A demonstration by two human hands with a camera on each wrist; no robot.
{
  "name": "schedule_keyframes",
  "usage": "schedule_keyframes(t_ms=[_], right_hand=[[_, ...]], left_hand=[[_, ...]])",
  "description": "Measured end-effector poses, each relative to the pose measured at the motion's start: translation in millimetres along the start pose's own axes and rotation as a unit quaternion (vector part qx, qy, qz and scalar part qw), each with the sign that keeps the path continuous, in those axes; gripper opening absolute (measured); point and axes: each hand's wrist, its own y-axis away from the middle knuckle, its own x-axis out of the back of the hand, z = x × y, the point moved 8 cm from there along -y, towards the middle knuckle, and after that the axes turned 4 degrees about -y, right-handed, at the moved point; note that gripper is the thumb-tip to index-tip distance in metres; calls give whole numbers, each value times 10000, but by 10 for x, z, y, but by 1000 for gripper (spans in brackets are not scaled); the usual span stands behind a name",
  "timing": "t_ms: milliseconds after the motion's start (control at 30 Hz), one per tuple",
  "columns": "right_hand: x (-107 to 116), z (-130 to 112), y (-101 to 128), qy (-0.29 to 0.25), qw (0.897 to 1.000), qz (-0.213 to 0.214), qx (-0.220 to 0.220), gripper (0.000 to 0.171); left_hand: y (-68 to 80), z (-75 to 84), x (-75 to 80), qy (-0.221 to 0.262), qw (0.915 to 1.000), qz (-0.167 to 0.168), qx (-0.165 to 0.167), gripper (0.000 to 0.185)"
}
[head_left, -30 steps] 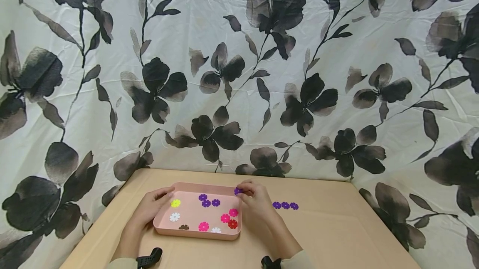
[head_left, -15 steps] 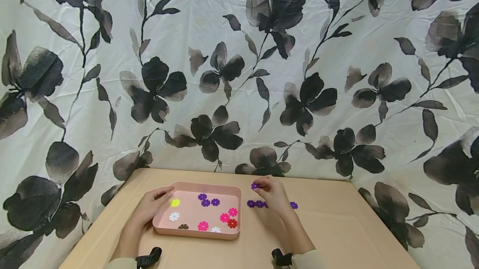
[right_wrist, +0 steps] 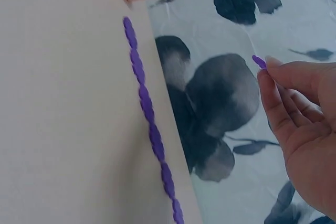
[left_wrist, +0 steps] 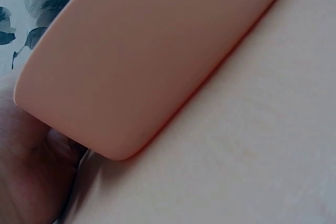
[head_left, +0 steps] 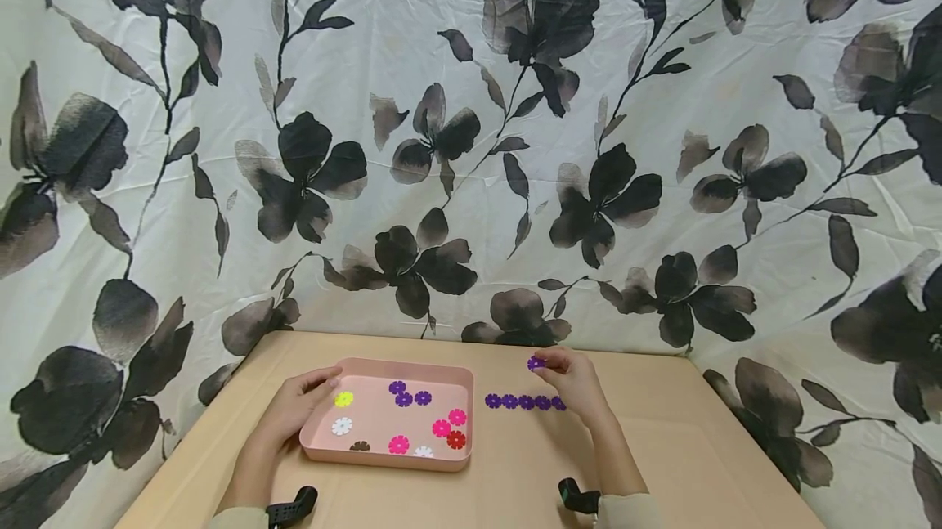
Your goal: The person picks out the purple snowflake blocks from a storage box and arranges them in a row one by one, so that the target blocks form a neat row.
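My left hand point(head_left: 293, 408) grips the left side of a shallow pink tray point(head_left: 386, 461), its thumb at the rim; in the left wrist view the fingers are partly hidden behind the tray's wall point(left_wrist: 121, 66). Thumb and index finger of my right hand point(head_left: 576, 382) pinch a small purple flower-shaped piece point(head_left: 536, 363), held up above the table. Below it lies a straight row of purple flower pieces point(head_left: 509, 401), edge to edge, its right end overlapped by the hand. From the right wrist, the pinched piece point(right_wrist: 258, 61) shows edge-on, apart from the row point(right_wrist: 147, 103).
Inside the tray lie 3 purple flowers point(head_left: 404, 400), a yellow one point(head_left: 343, 400), white ones point(head_left: 342, 426), pink ones point(head_left: 399, 445), a red one point(head_left: 455, 440) and a brown one point(head_left: 360, 446). A flower-patterned cloth point(head_left: 412, 202) hangs behind the table point(head_left: 677, 447).
My right hand has carried the purple flower from the tray's right edge rightward over the row, uncovering the row's left part. The left hand and the tray have stayed put.
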Motion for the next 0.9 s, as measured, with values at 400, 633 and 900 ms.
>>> schedule_keyframes(t_ms=[400,633,900], right_hand=[[397,189,45,174,9986,346,-348,28],[519,251,61,187,9987,351,-306,27],[660,417,96,582,9960,408,-542,27]], left_hand=[[-4,-9,1,-4,10000,-7,-23,53],[-4,-11,-1,-1,10000,-18,-23,53],[0,6,8,-31,10000,-2,-48,53]])
